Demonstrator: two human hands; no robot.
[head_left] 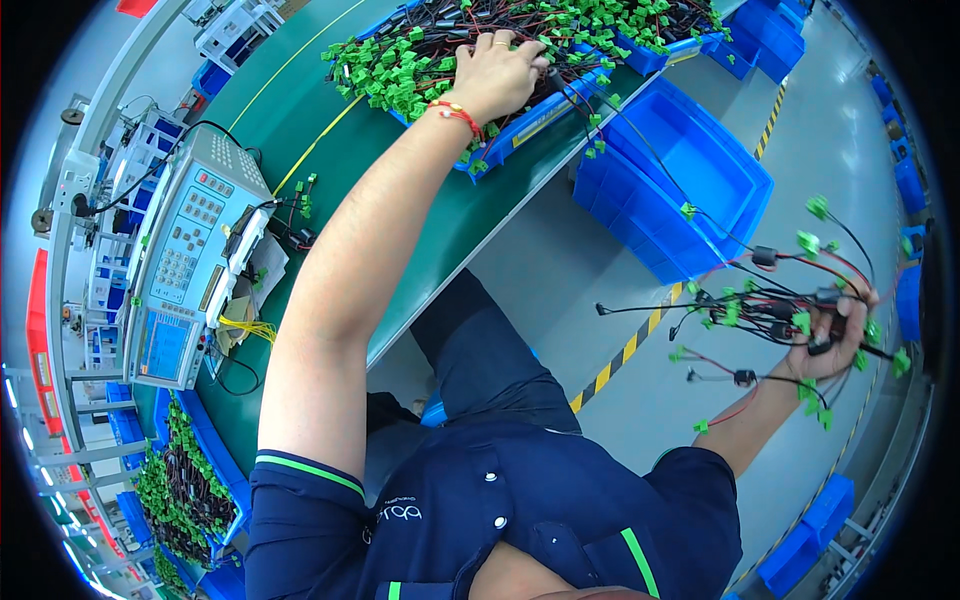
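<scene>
Green boxy plugs [402,92] tip thin cables [440,38] – right hand [838,338] clutching a bunch [775,310], left hand [497,80] atop more – grip unclear

Markings, itemised. Navy short-sleeved shirt with green piping [480,470]: white chest lettering, a large line with a smaller one (upside down in this view). Boxy pale-grey bench instrument [192,235]: small printed key legends and a lit blue screen [165,346], too small to read. Rectangular blue plastic bin [497,156]: pale yellowish label strip [538,124], text illegible. Floor: yellow-and-black striped hazard tape [628,352].
</scene>
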